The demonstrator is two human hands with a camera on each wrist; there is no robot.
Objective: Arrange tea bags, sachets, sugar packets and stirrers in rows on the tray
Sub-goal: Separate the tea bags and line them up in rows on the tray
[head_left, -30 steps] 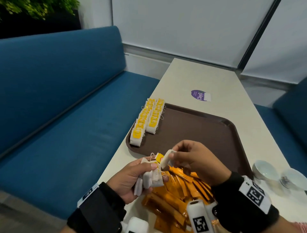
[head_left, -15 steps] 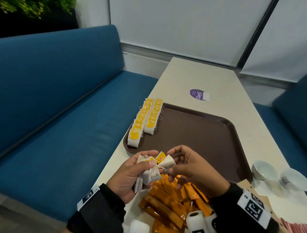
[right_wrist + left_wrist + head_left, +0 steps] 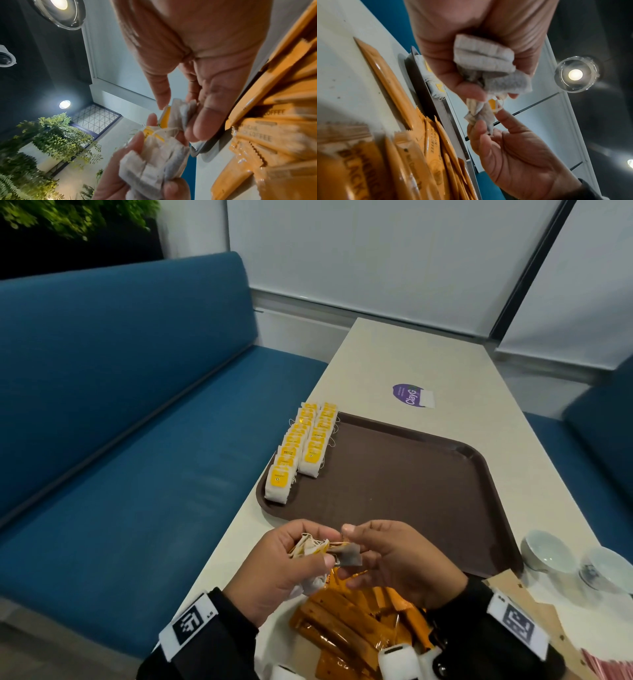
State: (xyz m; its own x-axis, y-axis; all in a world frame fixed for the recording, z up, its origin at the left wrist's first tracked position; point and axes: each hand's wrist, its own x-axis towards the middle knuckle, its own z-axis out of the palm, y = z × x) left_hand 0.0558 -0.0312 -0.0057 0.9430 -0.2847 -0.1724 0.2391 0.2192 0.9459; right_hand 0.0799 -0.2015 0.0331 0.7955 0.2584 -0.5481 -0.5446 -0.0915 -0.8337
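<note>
A brown tray [image 3: 411, 491] lies on the table with two rows of yellow-tagged tea bags [image 3: 301, 446] along its left edge. Just in front of the tray, my left hand [image 3: 291, 563] grips a bunch of tea bags [image 3: 486, 60], also seen as the bunch [image 3: 154, 159]. My right hand [image 3: 387, 556] pinches a single tea bag [image 3: 347, 554] at the top of that bunch; its string is tangled with the others. The single tea bag [image 3: 178, 115] sits between my right thumb and fingers. Orange coffee sachets [image 3: 356, 621] lie heaped on the table under both hands.
Two small white cups [image 3: 579, 559] stand right of the tray's near corner. A purple sticker [image 3: 412, 395] lies beyond the tray. Pink packets [image 3: 613, 666] show at the bottom right. A blue bench [image 3: 120, 440] runs along the table's left edge.
Both hands have risen slightly toward the tray's near edge. The tea bag in my right hand has turned from upright to lying sideways against the bunch.
</note>
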